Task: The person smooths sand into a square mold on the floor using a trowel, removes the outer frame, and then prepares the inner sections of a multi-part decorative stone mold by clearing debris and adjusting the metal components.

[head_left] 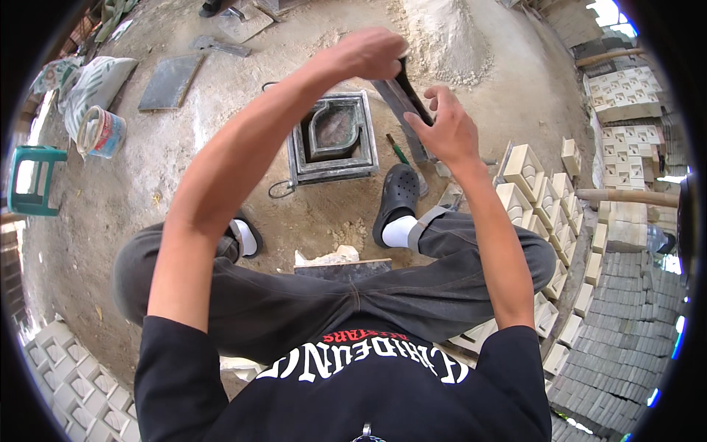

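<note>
My left hand [372, 53] is closed on the far end of a dark, narrow bar [414, 92], which slants down to the right. Around the bar's near end is my right hand [449, 132], with thumb and fingers apart on either side; whether they touch it is hard to tell. Below my left forearm a square metal mould [333, 138] lies on the ground, with a raised curved outline inside. A long flat metal strip [401, 110] lies under the bar, and a green-handled tool [398, 149] rests beside it.
Cream patterned blocks [523, 173] are stacked at my right, near grey stacks [611, 331]. A pale powder heap [445, 37] lies ahead. Left are a bucket [103, 132], a green stool [37, 179] and a dark plate [171, 82]. A small board with crumbly material [335, 258] sits between my legs.
</note>
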